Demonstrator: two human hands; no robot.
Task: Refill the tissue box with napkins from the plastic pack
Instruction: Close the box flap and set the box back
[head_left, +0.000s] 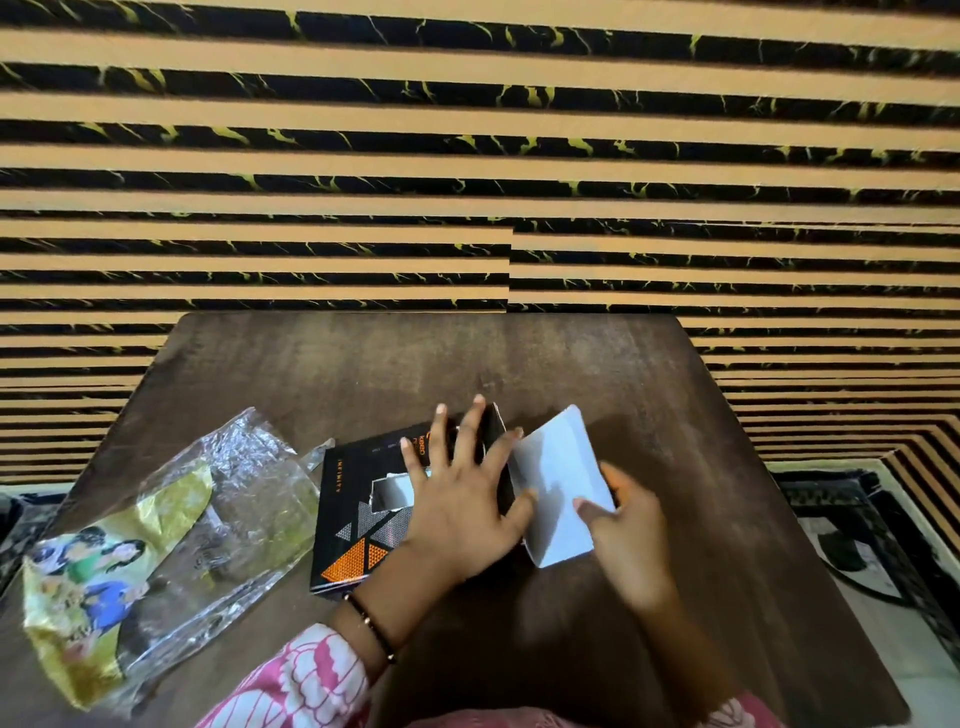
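At the left of the dark wooden table (519, 353), the clear plastic pack (171, 525) with its yellow printed end is lying crumpled and flattened, looking emptied, just beside the black tissue box (358, 499) but seemingly not touching it. The box is lying flat on the table, its torn dispensing slot (392, 491) facing up and showing something pale inside. The left hand (460, 499) is pressing down on the box's top with fingers spread wide, open and gripping nothing, simply pinning the box in place. At the box's right end, the pale end flap (558, 483) is standing open and angled outward, and the right hand (623, 530) is pinching its lower edge between thumb and fingers. The step in hand appears to be closing that end: it would go best by keeping the left palm steady so the box is not sliding, folding the flap squarely along its crease, and tucking its edge inside without catching any napkins, which are hidden here.
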